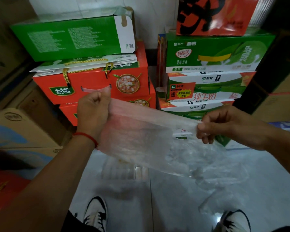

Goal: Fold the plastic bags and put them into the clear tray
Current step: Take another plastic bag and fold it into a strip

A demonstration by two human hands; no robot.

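two black n white sneakers at the bottom, left shoe [96, 213] n right shoe [235, 221], standing on a pale glossy tiled floor [166, 206]. left forearm comes up from the bottom left w/ a red string bracelet [86, 136] round the wrist.

above the floor, a clear plastic bag [141, 141] is stretched out flat btwn both hands, top edge running from upper left down to the right. left hand [92, 111] has its fingers curled, pinching the bag's upper left corner, thumb up top. right hand [224, 126] pinches the other end btwn thumb n fingers, knuckles curled. so both hands are closed on the bag, nothing loose. right part of the bag hangs down crumpled below the right hand, blurry.

seen thru the bag, on the floor just below it, there's a clear tray [124, 169] w/ ridged sides. cant tell whats in it, too blurry. bag is in the air above it, not in it.

further back: brown cardboard box [20, 129] on the left, then a stack of red gift boxes [94, 84] w/ a yellow rope handle, green carton [70, 39] lying on top. right side is a stack of green n white milk cartons [213, 54] w/ a red box [214, 15] on top, white wall behind.
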